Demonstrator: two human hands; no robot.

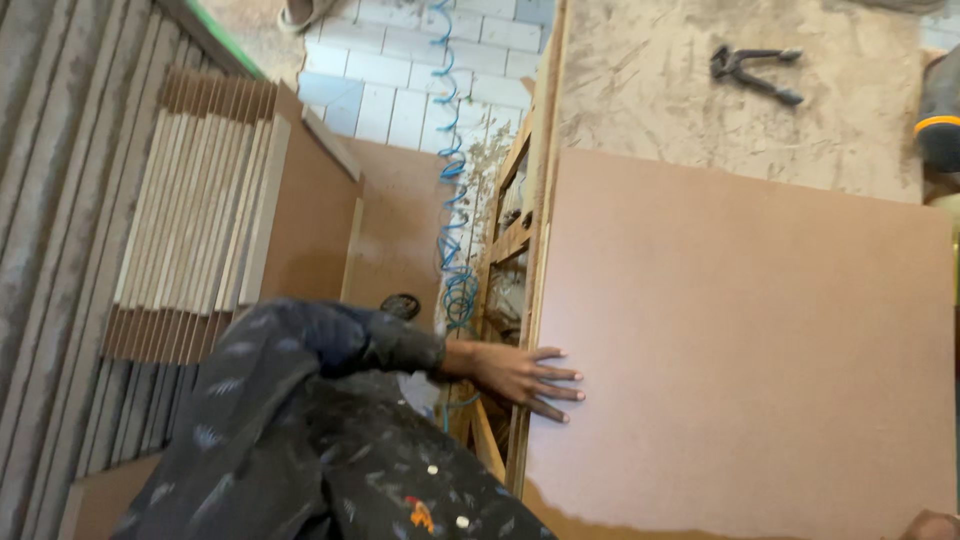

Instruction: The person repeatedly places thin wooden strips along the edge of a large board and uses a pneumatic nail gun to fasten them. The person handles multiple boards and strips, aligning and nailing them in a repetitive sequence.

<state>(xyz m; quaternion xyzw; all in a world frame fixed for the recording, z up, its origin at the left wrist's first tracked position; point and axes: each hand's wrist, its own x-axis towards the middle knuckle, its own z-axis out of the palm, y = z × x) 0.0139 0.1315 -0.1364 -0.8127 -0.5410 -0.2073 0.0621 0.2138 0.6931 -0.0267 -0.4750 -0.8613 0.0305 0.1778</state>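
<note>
A large pinkish-brown fibreboard sheet [740, 340] lies flat on a dusty wooden workbench [660, 90]. My left hand [525, 378] reaches out of a dark paint-speckled sleeve [330, 345] and lies flat on the sheet's left edge, fingers spread and pointing right. It grips nothing. A small skin-coloured shape at the bottom right corner [935, 525] may be my right hand at the sheet's near edge. Too little of it shows to tell its state.
Black pincers [755, 70] lie on the bench beyond the sheet. A blue coiled air hose [450, 200] hangs beside the bench frame over a white tiled floor [400, 90]. Several cut boards [200, 220] stand stacked on edge at left. A dark tool with a yellow band [940, 130] is at the right edge.
</note>
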